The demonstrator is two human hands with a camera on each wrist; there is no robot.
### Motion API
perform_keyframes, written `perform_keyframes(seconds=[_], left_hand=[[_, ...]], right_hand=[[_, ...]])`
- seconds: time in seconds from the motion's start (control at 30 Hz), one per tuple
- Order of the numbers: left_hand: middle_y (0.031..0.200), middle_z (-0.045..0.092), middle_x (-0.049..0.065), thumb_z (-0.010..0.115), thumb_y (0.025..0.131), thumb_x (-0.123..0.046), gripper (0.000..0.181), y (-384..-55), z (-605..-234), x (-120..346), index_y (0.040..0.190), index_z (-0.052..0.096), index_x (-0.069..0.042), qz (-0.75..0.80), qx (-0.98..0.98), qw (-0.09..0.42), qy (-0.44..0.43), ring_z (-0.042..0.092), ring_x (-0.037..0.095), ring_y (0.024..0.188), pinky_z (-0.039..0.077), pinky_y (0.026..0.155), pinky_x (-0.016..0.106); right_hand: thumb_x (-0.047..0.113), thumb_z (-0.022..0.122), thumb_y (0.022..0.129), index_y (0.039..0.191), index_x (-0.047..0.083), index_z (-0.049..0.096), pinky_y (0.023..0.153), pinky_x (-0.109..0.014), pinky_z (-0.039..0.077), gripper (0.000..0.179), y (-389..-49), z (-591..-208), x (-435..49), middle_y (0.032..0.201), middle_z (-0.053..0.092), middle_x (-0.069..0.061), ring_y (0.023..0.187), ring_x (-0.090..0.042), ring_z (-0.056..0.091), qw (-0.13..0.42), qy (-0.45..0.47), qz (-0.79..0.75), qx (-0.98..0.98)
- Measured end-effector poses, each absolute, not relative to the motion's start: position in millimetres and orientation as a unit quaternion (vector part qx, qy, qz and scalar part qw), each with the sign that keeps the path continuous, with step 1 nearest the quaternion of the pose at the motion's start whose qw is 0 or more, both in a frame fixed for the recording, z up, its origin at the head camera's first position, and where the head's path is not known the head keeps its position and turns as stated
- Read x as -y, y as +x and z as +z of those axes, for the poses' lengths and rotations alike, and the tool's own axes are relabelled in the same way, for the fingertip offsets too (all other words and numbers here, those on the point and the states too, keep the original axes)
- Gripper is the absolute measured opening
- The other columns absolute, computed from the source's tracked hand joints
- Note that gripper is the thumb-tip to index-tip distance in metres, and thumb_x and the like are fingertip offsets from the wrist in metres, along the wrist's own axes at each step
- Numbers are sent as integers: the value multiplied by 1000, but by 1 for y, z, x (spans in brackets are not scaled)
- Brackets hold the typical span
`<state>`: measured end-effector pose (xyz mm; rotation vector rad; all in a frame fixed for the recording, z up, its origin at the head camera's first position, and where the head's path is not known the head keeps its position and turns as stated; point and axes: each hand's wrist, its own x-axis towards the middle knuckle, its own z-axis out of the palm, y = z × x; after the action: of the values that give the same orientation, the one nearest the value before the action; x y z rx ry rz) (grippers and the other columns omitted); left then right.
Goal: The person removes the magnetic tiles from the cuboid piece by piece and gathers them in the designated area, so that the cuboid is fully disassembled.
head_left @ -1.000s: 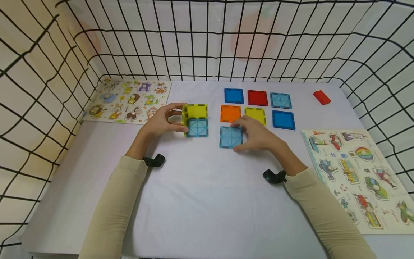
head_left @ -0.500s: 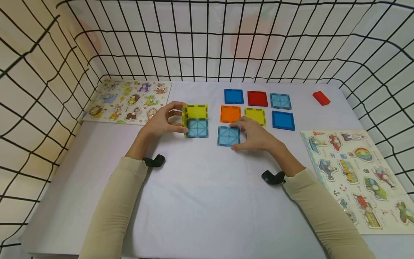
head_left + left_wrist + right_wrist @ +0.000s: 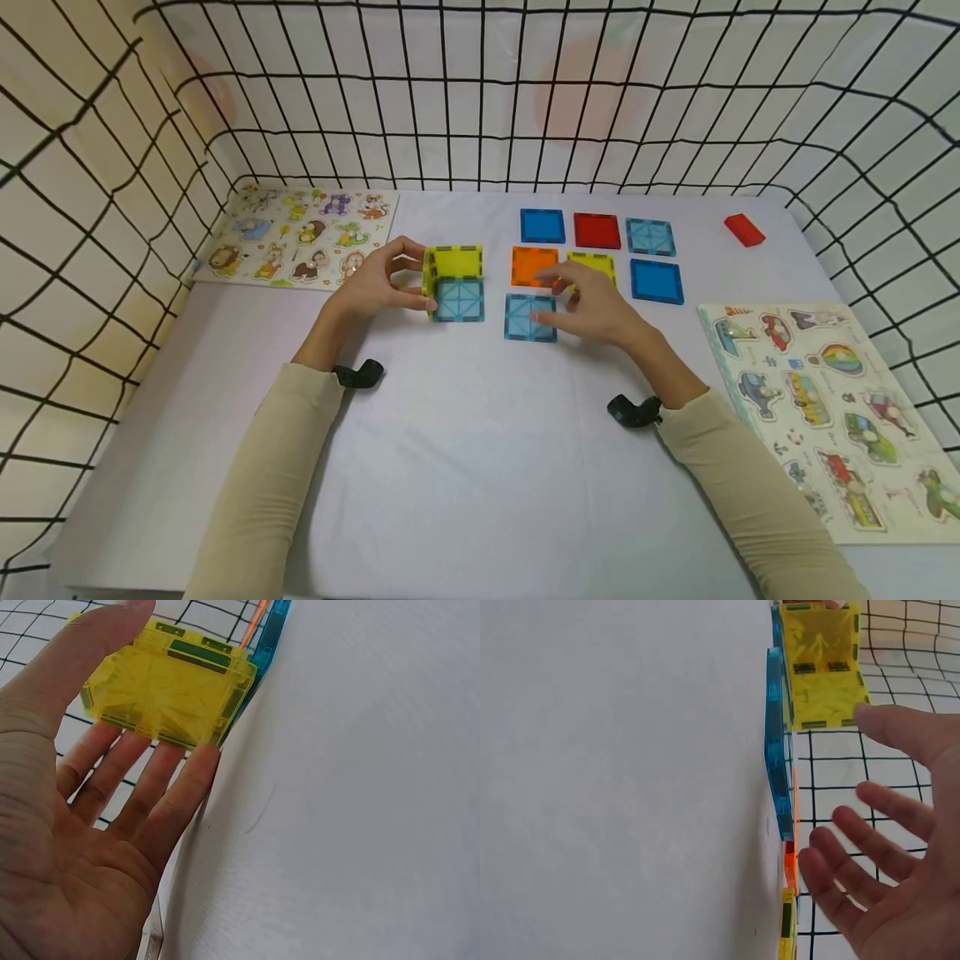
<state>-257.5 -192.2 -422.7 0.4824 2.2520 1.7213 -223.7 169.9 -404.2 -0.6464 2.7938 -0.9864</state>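
Two yellow magnetic tiles stand upright at a corner, one at the back (image 3: pixel 459 262) and one on the left (image 3: pixel 165 690). A light blue tile (image 3: pixel 459 300) lies flat at their foot. My left hand (image 3: pixel 378 279) grips the left yellow tile by its edges, thumb on one edge and fingers on the opposite one. To the right, a second light blue tile (image 3: pixel 519 323) lies flat on the table. Over that tile my right hand (image 3: pixel 596 307) hovers with fingers spread, holding nothing; the right wrist view shows its fingertips (image 3: pixel 821 866) apart from the tiles.
Beyond my right hand lie flat tiles: orange (image 3: pixel 528 265), yellow (image 3: pixel 600 262), red (image 3: pixel 597 231), light blue (image 3: pixel 651 237) and dark blue (image 3: pixel 657 281). A red block (image 3: pixel 745 230) is farther right. Picture boards lie left (image 3: pixel 281 271) and right (image 3: pixel 772 425). Black wire mesh (image 3: pixel 480 104) surrounds the table.
The right light blue tile slid slightly left, then stopped. My right hand has let go of it and lifted its fingers. My left hand keeps its grip in the same place.
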Motion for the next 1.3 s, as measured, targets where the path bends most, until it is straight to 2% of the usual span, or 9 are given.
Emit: perform_keyframes(seconds=[0.13,0.3,0.43,0.67,1.07,1.3], left_hand=[[138,56,7,94,71,-3,70,-260,-423,192,128,53,-8,594,-773,135,177,54,26,125,61,92,33],[137,56,7,94,70,-2,70,-261,-421,192,126,53,-7,593,-770,141,185,54,27,123,61,92,32],[136,55,7,95,68,-2,70,-261,-421,192,124,53,-6,591,-771,145,189,54,27,123,61,92,31],[131,55,10,95,67,-1,72,-259,-423,193,125,53,-6,582,-776,146,194,55,27,121,61,93,31],[131,54,11,94,69,0,70,-258,-425,193,125,52,-4,584,-773,147,201,55,28,120,60,96,32],[131,54,11,94,68,1,70,-258,-424,193,124,52,-4,584,-772,147,201,55,27,120,60,95,31]], right_hand=[[34,79,90,136,10,62,94,-47,59,54,-229,-402,-168,129,66,-9,117,-26,61,39,-208,-366,-906],[33,77,93,139,13,60,98,-47,58,53,-236,-398,-160,136,64,-6,121,-25,61,38,-207,-383,-900],[29,77,93,141,16,60,97,-46,59,53,-241,-398,-149,138,64,-5,119,-24,64,31,-223,-409,-884],[27,74,95,141,16,61,94,-45,61,49,-251,-401,-128,135,66,-11,117,-25,67,34,-247,-433,-866],[27,72,97,139,18,62,95,-42,61,44,-259,-408,-110,132,68,-5,115,-22,69,37,-234,-447,-863],[25,71,99,139,17,62,94,-43,61,42,-262,-410,-104,134,67,-6,117,-24,68,47,-232,-467,-852]])
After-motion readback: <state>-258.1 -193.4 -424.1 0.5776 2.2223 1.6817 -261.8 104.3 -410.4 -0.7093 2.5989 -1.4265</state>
